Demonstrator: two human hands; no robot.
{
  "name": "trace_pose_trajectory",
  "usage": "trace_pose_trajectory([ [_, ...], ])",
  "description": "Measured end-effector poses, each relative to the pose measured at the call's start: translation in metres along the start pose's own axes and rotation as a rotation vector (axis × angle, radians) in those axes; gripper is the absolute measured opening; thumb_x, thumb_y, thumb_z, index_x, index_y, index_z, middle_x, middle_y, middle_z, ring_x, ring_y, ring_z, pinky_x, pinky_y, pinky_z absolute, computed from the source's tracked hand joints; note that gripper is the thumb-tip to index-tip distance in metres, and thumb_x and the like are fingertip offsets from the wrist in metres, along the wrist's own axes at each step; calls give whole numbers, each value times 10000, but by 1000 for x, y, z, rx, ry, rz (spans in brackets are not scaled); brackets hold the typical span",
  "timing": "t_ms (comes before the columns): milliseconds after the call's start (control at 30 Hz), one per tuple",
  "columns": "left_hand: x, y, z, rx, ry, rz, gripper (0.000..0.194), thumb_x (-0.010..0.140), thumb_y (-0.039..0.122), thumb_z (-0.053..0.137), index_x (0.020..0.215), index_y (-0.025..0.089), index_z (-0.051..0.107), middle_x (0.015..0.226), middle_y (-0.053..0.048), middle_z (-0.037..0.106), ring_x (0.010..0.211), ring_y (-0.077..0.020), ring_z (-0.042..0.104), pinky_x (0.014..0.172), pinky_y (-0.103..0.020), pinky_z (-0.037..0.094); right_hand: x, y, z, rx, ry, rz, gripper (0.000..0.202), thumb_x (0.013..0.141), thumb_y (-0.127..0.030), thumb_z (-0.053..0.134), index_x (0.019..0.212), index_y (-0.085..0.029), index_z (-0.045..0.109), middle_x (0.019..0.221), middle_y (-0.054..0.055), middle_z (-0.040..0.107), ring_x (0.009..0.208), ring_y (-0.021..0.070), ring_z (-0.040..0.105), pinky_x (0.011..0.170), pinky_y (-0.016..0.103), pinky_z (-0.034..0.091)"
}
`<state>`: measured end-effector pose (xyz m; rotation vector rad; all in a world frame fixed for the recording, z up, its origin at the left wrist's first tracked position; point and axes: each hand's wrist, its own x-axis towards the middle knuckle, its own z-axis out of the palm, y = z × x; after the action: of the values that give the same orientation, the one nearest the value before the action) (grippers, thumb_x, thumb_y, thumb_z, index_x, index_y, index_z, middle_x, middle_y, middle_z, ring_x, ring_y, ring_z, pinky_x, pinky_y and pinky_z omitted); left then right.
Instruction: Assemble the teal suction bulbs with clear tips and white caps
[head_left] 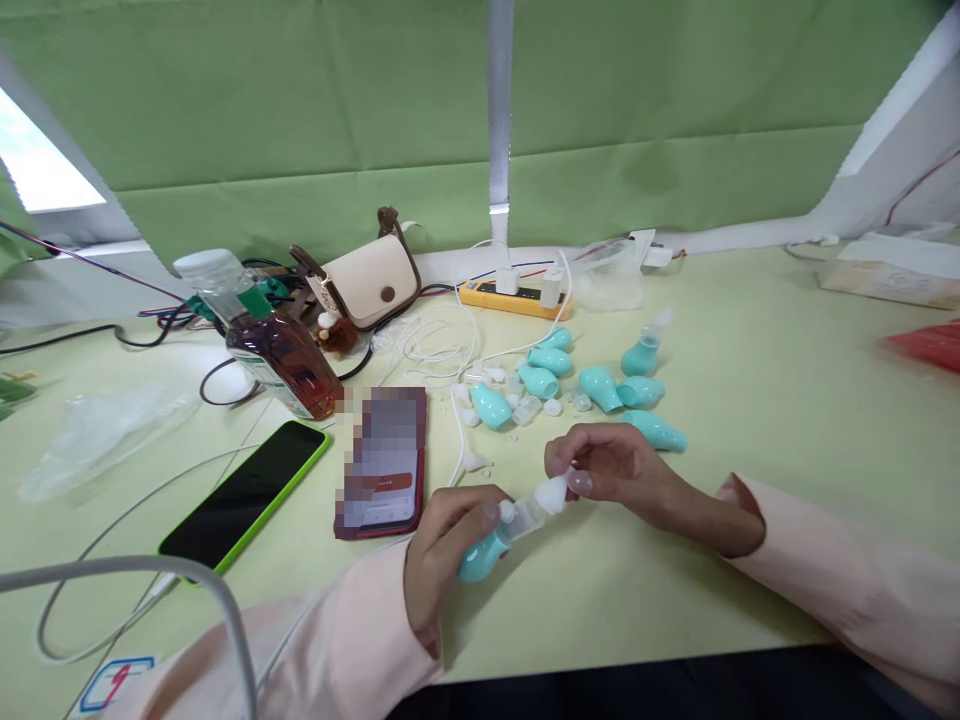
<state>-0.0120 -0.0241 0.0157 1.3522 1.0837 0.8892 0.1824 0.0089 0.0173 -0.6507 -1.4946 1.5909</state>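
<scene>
My left hand [459, 530] is closed around the turquoise bulb of a nasal aspirator [484, 556], low over the front of the table. A clear tube section joins the bulb to a white soft tip [552, 494]. The fingers of my right hand [611, 465] pinch the end of that tip. Beyond my hands lie several loose turquoise bulbs [598, 388], along with small clear and white parts [527, 410]. One assembled aspirator [642, 350] stands upright at the back right of the group. A loose white tip [472, 461] lies just past my left hand.
Left of my hands are a phone in a red case [384, 470] and a green-edged phone [244, 500]. Behind them stand a tilted bottle of brown liquid [281, 355] and a cream handbag [375, 283]. White cables run to a yellow power strip [480, 296]. A grey tube [217, 590] crosses the front left.
</scene>
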Motion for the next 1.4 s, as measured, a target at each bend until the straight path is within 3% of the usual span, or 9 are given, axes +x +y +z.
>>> trace_pose_trajectory([
  [133,-4,8,6,157,128,188,271,750,356,434,610,169,571,591,-20,516,597,-161,463,570,-260,351,-1,0,-2,5,-36,-20,50,717,-156,587,766,-146,587,700,7,524,641,79,501,575,208,406],
  [267,2,10,5,277,-27,308,385,817,328,277,557,164,509,523,-15,455,522,-145,420,538,-264,327,-1,2,-3,6,-43,-27,49,717,-141,584,765,-150,588,699,9,521,646,82,496,571,212,397],
  [667,8,3,-5,399,-54,386,334,820,328,345,581,160,506,540,-3,459,544,-133,422,551,-253,313,-3,2,-2,37,-82,-30,56,720,-134,579,771,-154,587,696,11,526,659,94,514,575,227,414],
  [767,6,1,-3,366,9,356,326,820,317,349,609,173,551,565,-13,506,565,-150,460,546,-256,338,-3,2,-3,37,-79,-36,61,726,-139,572,783,-157,585,701,13,527,677,102,516,581,234,415],
  [900,-1,-8,0,224,302,264,274,815,280,344,802,209,608,833,-39,601,817,-201,514,695,-281,373,-1,0,0,-6,-50,-22,39,725,-151,574,761,-142,582,702,13,521,655,89,493,581,225,401],
  [933,-2,-10,1,199,302,245,250,800,277,370,825,218,611,879,-36,602,861,-206,508,722,-283,370,-1,-1,1,-18,-35,-12,37,725,-159,573,756,-139,579,697,12,519,644,84,486,575,221,396],
  [1000,-1,-10,0,181,173,205,167,721,289,501,812,216,620,851,-30,607,847,-211,515,698,-268,378,0,-1,2,-37,-3,6,47,725,-180,575,741,-136,571,680,9,520,622,80,476,554,214,385],
  [1167,7,-2,0,-60,-127,-85,154,795,297,425,893,206,501,549,21,516,523,-116,470,486,-203,329,2,0,1,-62,64,43,85,713,-218,592,712,-137,564,656,9,538,592,78,493,531,206,391],
  [1400,7,-3,2,-116,-112,-58,94,805,300,441,844,215,426,545,26,542,473,-83,432,451,-172,294,1,5,-3,-64,109,34,87,728,-230,583,725,-144,565,666,11,547,599,83,517,545,212,425],
])
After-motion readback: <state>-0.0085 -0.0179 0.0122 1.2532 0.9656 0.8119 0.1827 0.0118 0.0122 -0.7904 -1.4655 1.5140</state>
